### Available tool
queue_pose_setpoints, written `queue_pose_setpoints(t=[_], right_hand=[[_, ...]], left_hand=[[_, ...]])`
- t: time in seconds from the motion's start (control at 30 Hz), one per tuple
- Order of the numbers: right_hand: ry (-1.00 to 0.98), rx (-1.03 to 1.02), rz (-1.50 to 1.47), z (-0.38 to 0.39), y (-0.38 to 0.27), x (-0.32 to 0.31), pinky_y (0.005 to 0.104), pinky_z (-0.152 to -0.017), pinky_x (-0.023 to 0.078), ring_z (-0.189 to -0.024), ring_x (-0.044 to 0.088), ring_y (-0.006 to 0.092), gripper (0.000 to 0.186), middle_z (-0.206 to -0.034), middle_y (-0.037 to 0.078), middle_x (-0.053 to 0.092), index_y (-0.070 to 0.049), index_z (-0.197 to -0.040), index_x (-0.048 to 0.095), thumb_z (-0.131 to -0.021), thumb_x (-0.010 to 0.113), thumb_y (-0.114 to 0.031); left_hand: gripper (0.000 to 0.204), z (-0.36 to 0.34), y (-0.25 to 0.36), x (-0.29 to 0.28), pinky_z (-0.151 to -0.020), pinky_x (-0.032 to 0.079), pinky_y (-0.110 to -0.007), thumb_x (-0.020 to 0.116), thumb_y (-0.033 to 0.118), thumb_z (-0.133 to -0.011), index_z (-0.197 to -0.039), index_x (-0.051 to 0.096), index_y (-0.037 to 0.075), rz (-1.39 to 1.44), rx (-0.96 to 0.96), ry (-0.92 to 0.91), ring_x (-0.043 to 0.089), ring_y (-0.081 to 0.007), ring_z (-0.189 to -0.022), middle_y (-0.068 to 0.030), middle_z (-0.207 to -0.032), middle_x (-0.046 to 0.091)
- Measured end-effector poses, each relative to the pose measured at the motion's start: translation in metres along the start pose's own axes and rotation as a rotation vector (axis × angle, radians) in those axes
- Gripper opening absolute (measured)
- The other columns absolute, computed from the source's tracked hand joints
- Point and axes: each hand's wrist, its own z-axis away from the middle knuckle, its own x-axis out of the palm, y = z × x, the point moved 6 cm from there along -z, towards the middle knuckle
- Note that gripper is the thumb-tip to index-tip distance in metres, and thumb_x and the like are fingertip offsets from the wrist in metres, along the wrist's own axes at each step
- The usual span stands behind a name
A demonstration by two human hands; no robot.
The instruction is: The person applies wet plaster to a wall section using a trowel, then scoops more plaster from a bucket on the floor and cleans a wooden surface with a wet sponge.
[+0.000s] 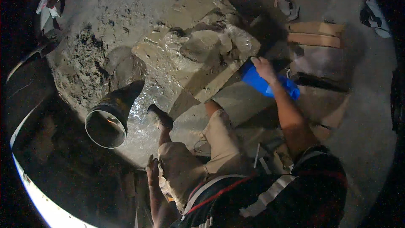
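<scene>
Toward the left, 1 rough mass of dark, wet mud [86, 59] is spreading across the floor, and just below it 1 dark cylinder [122, 97] is showing its round open end to the camera; whether it is standing or lying I cannot tell. Farther right, the left forearm is rising from the lower edge beside the bent left knee, with the left hand [152, 169] pointing its fingers upward; how far they are opening is hard to see, and I cannot tell whether they are holding anything. Above that hand, 1 dark-covered foot [160, 116] is resting on the shiny wet floor. Across the middle, 1 large heap of wet grey clay [202, 44] is sitting in front of the knees, its top lumpy and its near side flatter. Past its right corner, the right arm is reaching forward, slanting up and to the left, its elbow slightly bending. The right hand [264, 69] is curling its fingers closed over the upper edge of 1 blue thing [263, 85], which is lying just beside the heap. Farther right, 1 block with an orange-brown face [314, 38] is standing near dim flat pieces, too dark to count.
</scene>
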Motion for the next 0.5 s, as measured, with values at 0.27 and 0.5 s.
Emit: queue_pose_setpoints(t=[0.27,0.5], right_hand=[[0.496,-0.375,0.446,-0.133,0.080,0.013,0.0466,-0.063,0.047,-0.077,0.063,0.0366,0.041,-0.074,0.022,0.063,-0.002,-0.084,0.064,-0.095,0.055,-0.040],[0.458,-0.221,0.076,-0.109,-0.014,0.035,0.0504,-0.066,0.049,-0.077,0.064,0.0387,0.036,-0.077,0.025,0.063,-0.004,-0.085,0.064,-0.096,0.053,-0.036]], left_hand=[[0.056,-0.021,0.010,0.019,-0.085,0.044,-0.026,0.062,0.016,-0.094,-0.143,0.041,-0.002,-0.014,0.002,0.000,0.057,-0.0143,-0.096,-0.0047,-0.110,0.063],[0.058,0.001,-0.033,0.002,-0.086,0.048,-0.034,0.063,0.021,-0.092,-0.144,0.043,0.002,-0.224,-0.098,0.115,0.060,-0.0184,-0.103,-0.0115,-0.119,0.065]])
